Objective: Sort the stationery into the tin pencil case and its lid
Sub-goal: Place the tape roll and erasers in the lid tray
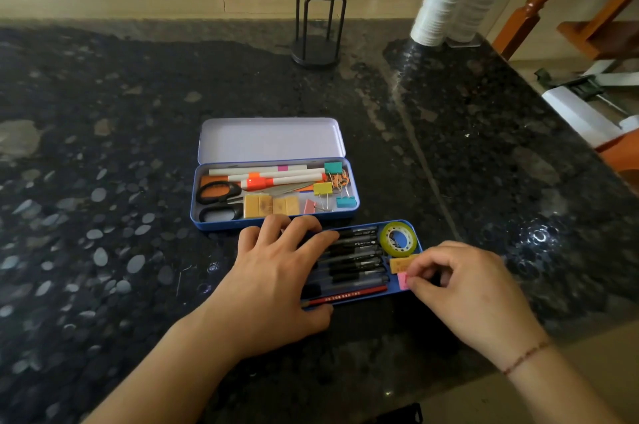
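R hand [473, 288] pinches a small pink eraser [403, 280] w/ thumb + fingertip, at the 3 o'clock end of the near blue tray [416, 233], beside the tape roll [397, 238]. L hand [273, 281] lies flat on the pens [359, 259], fingers straight. Eraser prob. light, rubbery, non-slip; best held by its short edges. Tin case [276, 219] sits at 12 o'clock.

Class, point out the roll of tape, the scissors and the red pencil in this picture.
roll of tape [385, 239], head view, on its yellow-green ring.
scissors [235, 189], head view, on the upper black handle loop.
red pencil [356, 294], head view, mid-shaft.
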`<state>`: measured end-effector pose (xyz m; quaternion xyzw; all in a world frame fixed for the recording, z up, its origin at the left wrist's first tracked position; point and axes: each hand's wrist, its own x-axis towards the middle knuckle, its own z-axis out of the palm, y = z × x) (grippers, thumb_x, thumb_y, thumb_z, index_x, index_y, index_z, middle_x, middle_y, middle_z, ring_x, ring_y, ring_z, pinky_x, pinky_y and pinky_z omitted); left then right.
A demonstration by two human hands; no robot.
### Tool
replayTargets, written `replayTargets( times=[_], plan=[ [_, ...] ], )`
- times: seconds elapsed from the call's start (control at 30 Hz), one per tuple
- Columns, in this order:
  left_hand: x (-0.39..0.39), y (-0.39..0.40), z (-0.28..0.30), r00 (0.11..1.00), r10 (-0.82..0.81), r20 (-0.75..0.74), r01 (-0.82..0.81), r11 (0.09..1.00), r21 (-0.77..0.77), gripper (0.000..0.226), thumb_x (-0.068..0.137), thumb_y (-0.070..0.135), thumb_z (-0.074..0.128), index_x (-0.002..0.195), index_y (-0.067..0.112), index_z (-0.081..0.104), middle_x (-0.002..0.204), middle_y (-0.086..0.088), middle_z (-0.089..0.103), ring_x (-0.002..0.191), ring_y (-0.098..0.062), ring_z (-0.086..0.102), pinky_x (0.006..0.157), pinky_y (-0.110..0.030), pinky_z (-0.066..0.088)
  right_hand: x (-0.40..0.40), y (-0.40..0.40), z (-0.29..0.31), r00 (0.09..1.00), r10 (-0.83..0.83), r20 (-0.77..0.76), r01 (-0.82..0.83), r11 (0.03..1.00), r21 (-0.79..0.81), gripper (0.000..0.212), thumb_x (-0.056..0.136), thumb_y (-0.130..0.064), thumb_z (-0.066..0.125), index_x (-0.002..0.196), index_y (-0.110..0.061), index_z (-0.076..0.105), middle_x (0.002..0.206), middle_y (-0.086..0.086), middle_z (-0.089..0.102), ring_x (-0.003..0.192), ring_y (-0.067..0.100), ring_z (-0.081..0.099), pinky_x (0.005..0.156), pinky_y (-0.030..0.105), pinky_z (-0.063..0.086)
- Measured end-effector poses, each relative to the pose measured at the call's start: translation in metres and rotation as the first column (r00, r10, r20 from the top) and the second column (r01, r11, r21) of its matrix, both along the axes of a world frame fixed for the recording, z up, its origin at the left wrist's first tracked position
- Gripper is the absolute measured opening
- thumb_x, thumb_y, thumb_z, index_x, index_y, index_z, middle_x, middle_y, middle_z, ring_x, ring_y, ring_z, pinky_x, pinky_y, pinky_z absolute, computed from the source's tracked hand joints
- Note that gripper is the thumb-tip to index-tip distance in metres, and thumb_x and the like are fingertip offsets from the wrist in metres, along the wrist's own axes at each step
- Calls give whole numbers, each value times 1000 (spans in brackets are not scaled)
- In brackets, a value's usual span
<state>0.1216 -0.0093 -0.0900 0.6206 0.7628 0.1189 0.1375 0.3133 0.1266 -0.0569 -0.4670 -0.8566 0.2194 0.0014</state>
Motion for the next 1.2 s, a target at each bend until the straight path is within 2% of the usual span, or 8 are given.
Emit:
replayTargets(
  times=[0.23, 0.37, 0.53, 0.73, 0.83, 0.97, 1.1, 1.2],
  plan=[
    [1, 0, -1, 1000, -1, 0, 1, 1000, 2, 85, 68, 71, 48, 143, 42, 20, 144, 16, 24, 132, -14, 18, 108, -42, 21, -1, -1, 2, 997, 68, 30, -68, 998, 15, 9, 79, -36, 70, 73, -36, 62, 79, -18, 55, 64, -2, 50, 50, 12, 32],
    [1, 0, 0, 1000, -3, -4, 3, 1000, 2, 85, 69, 70, 49, 143, 42, 20, 145, 17, 23, 133, -14, 17, 108, -41, 20, 1, 1, 3, 996, 63, -60, -56, 993, 109, 15, 83, -23, 60, 84, -35, 69, 86, -20, 55, 73, -4, 50, 55, 10, 33],
    [0, 0, 0, 1000, -4, -4, 4, 1000, 1, 85, 69, 70, 50, 143, 43, 18, 145, 18, 21, 133, -13, 16, 109, -41, 19, -1, 2, -7, 996, 83, 29, -87, 985, 146, 17, 88, -29, 57, 92, -34, 72, 90, -20, 56, 86, -1, 50, 59, 9, 36],
    [0, 0, 0, 1000, -8, -3, 8, 1000, -2, 86, 69, 70, 50, 143, 43, 17, 145, 18, 20, 133, -13, 16, 109, -41, 19, 0, 3, -4, 997, 63, -39, -57, 989, 137, 10, 78, -30, 71, 85, -37, 68, 80, -19, 56, 72, -2, 51, 53, 10, 32],
    [0, 0, 0, 1000, -9, 1, 9, 1000, -3, 86, 69, 71, 50, 143, 44, 16, 144, 18, 20, 132, -13, 16, 109, -41, 20, 0, 1, -5, 997, 61, -37, -58, 995, 84, 25, 72, -41, 75, 91, -39, 58, 80, -17, 50, 62, -2, 47, 50, 11, 30],
    [0, 0, 1, 1000, -7, 15, 7, 1000, -3, 85, 69, 70, 51, 143, 43, 20, 143, 17, 24, 132, -14, 19, 109, -44, 23, -1, 1, -7, 999, 38, -19, -38, 999, 25, 41, 71, -41, 77, 101, -41, 49, 84, -16, 49, 63, 1, 51, 50, 14, 37],
    [-1, -1, 5, 1000, -18, -14, 18, 1000, -5, 86, 69, 71, 51, 143, 43, 18, 145, 18, 25, 133, -13, 19, 107, -42, 21, 1, 5, -6, 998, -14, -60, 13, 1000, -16, 40, 74, -36, 77, 106, -38, 54, 84, -13, 49, 63, 1, 50, 50, 13, 36],
    [-8, -11, 9, 996, -15, -88, 13, 1000, -21, 90, 64, 75, 49, 143, 39, 24, 142, 16, 36, 130, -15, 31, 102, -42, 31, 4, 6, -6, 996, -89, -13, 89, 996, -6, 36, 82, -43, 65, 117, -34, 58, 85, -15, 56, 69, 1, 53, 54, 12, 35]
  ],
)
